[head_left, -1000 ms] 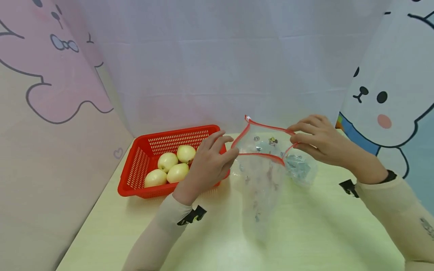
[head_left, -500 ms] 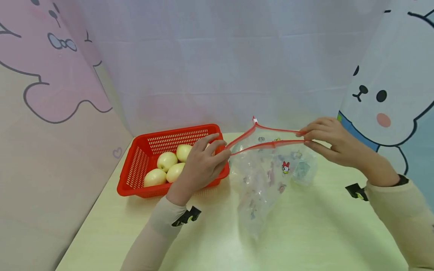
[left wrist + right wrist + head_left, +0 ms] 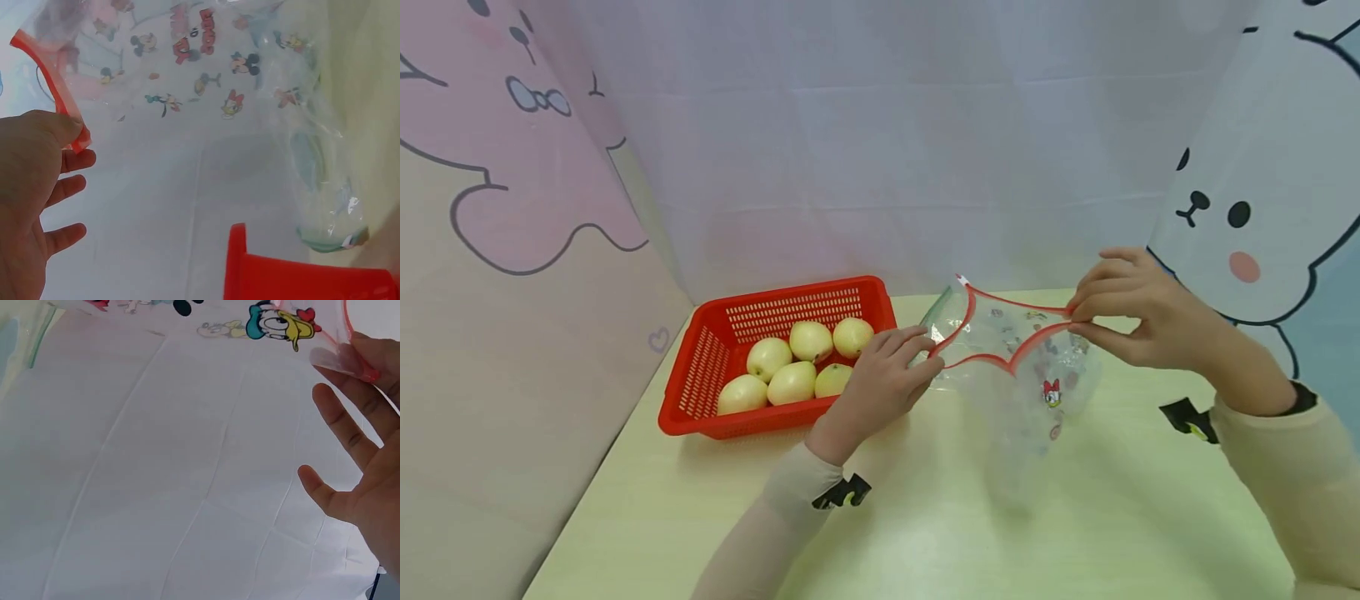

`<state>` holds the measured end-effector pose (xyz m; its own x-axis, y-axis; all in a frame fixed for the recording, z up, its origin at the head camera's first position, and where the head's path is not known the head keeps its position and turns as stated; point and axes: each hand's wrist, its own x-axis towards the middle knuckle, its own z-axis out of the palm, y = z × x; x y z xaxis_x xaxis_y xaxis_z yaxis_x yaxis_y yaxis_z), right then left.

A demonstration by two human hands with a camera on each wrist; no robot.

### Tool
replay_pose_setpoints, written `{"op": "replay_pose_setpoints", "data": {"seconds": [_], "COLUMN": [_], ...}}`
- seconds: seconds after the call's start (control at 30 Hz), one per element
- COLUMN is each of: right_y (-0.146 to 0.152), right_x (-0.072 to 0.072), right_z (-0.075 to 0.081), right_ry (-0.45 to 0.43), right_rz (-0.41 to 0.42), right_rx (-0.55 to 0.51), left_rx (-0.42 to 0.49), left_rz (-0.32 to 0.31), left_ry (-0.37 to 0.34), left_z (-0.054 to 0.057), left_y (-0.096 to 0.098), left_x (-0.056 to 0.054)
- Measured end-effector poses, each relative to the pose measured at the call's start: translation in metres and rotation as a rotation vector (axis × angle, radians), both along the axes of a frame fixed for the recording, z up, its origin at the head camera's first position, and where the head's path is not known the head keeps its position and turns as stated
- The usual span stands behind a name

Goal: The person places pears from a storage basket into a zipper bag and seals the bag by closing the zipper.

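Observation:
Between my two hands hangs a clear zip bag (image 3: 992,408) with a red zip edge and small cartoon prints. My left hand (image 3: 883,375) pinches the left corner of its mouth. The opposite corner is pinched between the thumb and fingers of my right hand (image 3: 1138,308). The mouth gapes, its front edge dipping in the middle, and a white slider (image 3: 962,282) sits at the back. In the left wrist view, thumb and index finger close on the red zip edge (image 3: 57,81) while the other fingers stick out. Cartoon prints show on the bag in the right wrist view.
Left of the bag stands a red plastic basket (image 3: 700,421) holding several pale yellow-green round fruits (image 3: 792,383). Behind the bag lies more clear plastic with a green edge (image 3: 938,307). A white curtain (image 3: 880,167) hangs behind the pale table (image 3: 940,533).
The bag's mouth was drawn nearly flat half a second ago and now gapes again. My left hand has come back right, uncovering more fruits; my right hand sits further right than a second ago.

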<state>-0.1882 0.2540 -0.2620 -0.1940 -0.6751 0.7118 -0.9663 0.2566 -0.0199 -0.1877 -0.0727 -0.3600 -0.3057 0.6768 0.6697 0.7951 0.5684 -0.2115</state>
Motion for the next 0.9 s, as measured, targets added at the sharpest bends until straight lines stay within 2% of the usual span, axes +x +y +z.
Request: {"op": "replay_pose_setpoints", "data": {"seconds": [0.13, 0.33, 0.7, 0.8, 0.9], "right_y": [-0.006, -0.021, -0.039, -0.042, -0.044], "right_x": [0.004, 0.006, -0.001, -0.002, -0.002], "right_z": [0.002, -0.003, -0.030, -0.034, -0.034], "right_ry": [0.033, 0.077, 0.068, 0.064, 0.069], "right_rz": [0.011, -0.030, 0.011, 0.011, 0.014], "right_rx": [0.052, 0.119, 0.147, 0.154, 0.150], "left_rx": [-0.029, -0.089, -0.161, -0.148, -0.114], "left_rz": [0.022, 0.064, 0.176, 0.189, 0.180], "left_ry": [-0.031, -0.128, -0.204, -0.216, -0.236], "left_z": [-0.012, -0.028, -0.058, -0.063, -0.064], "left_y": [0.008, 0.010, -0.013, -0.019, -0.023], "left_x": [0.002, 0.007, 0.019, 0.020, 0.021]}}
